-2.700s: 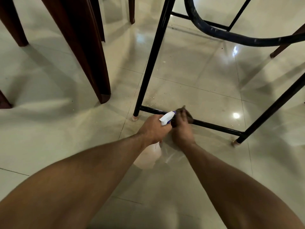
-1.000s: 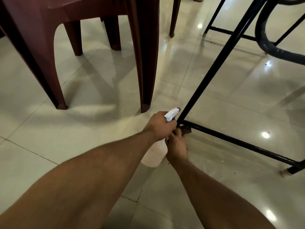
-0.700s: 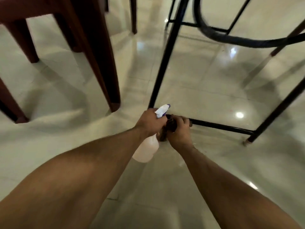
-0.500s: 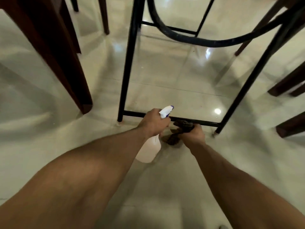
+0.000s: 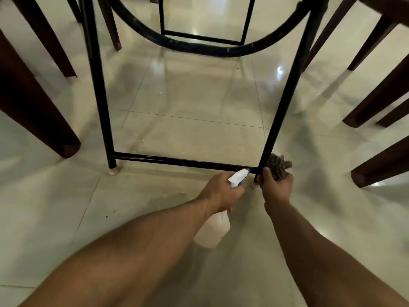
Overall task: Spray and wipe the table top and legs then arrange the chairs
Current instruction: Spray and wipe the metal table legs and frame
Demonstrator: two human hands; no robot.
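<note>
Right hand (image 5: 276, 187) has slid its cloth (image 5: 277, 166) to the right table leg (image 5: 281, 111).

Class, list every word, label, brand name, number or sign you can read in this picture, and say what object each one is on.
None: no readable text shows anywhere.
Spray bottle in the left hand: plain white, no label visible.
Cloth in the right hand, black table frame, chair legs: unmarked.

**Cloth pressed to the foot of a black table leg**

Right hand (image 5: 276, 188) clamped on a dark cloth (image 5: 277, 166) against the table leg (image 5: 285, 96). Just beside it, left hand (image 5: 221, 191) gripping a white spray bottle (image 5: 213, 231), nozzle toward the low crossbar (image 5: 177, 161). Brown chair legs (image 5: 33, 103) well apart on either side.
</note>
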